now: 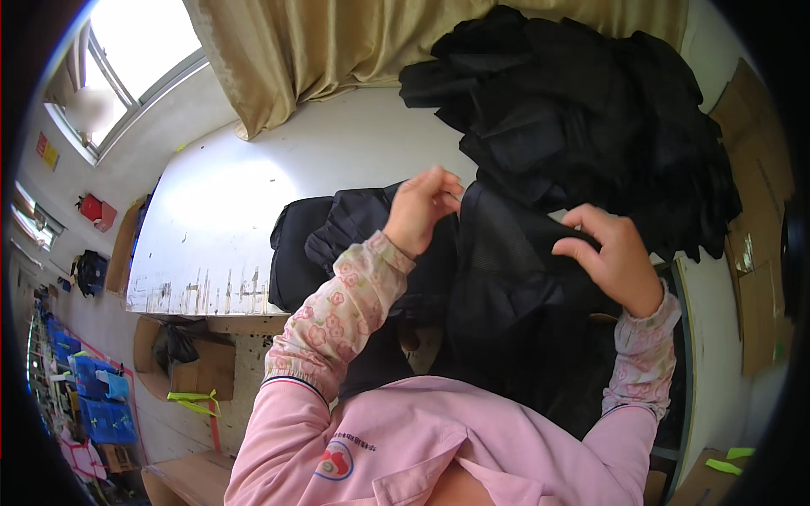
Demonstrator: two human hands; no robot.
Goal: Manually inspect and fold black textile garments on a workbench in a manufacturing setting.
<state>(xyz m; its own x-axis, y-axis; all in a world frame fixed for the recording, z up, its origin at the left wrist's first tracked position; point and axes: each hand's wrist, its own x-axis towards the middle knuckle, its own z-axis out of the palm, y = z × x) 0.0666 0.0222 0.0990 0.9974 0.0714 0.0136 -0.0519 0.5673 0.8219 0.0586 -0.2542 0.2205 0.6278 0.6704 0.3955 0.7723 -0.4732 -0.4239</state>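
A black cloth piece (515,270) with a mesh-like patch hangs over the front table edge and down to my lap. My left hand (424,209) is at its upper left edge, with fingers curled and drawn together; whatever may be between the fingertips is too small to make out. Over the right part of the same cloth, my right hand (614,257) has thumb and forefinger apart in a curve. A small pale spot shows beside that forefinger. Folded black cloth (299,249) lies on the table to the left of my left hand.
A large heap of black cloth pieces (582,110) covers the back right of the white table (211,211). Behind it hangs a gold curtain (337,51). Cardboard (759,185) stands at the right; an open cardboard box (202,367) is under the table's left side. Blue bins (105,405) are farther left.
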